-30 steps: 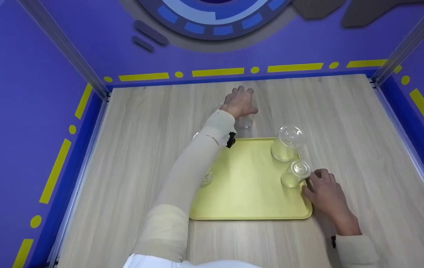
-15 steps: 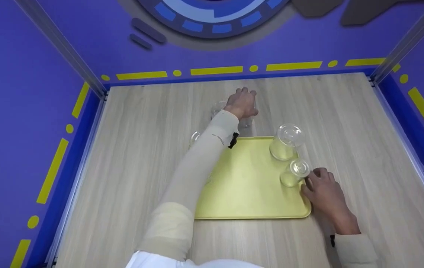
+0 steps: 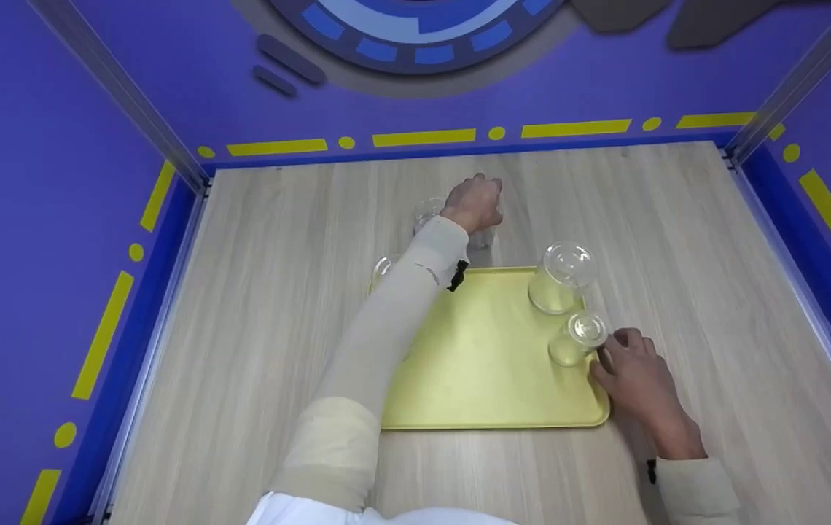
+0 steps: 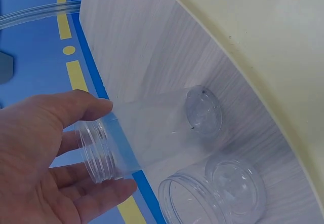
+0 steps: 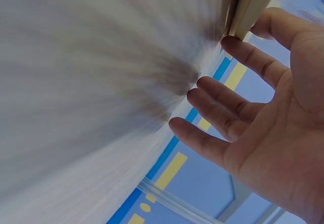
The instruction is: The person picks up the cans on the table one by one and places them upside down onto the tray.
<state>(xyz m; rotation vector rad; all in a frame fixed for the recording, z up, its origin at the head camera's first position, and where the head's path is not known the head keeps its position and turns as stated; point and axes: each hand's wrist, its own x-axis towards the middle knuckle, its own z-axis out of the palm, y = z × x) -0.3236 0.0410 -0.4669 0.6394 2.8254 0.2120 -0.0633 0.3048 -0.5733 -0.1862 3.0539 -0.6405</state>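
My left hand (image 3: 475, 203) reaches to the far side of the table, beyond the tray. In the left wrist view, its thumb and fingers curl round the threaded neck of a tall clear jar (image 4: 159, 130), whose base points towards the table. Close beside it sits a second clear jar (image 4: 195, 203). At the right edge of the yellow tray (image 3: 488, 379), my right hand (image 3: 638, 383) has its thumb and index finger pinching the rim. The right wrist view shows its other fingers (image 5: 217, 107) loosely bent with their tips near the tabletop.
A large clear jar (image 3: 563, 281) and a smaller one (image 3: 577, 339) stand at the tray's right side. Another clear container (image 3: 384, 267) shows by the tray's far left corner, partly behind my left sleeve (image 3: 379, 328). Blue panels (image 3: 423, 109) enclose the table's back and sides.
My left hand's fingers have curled in further round the tall jar's neck. Its arm has shifted slightly right. The right hand stays at the tray's rim.
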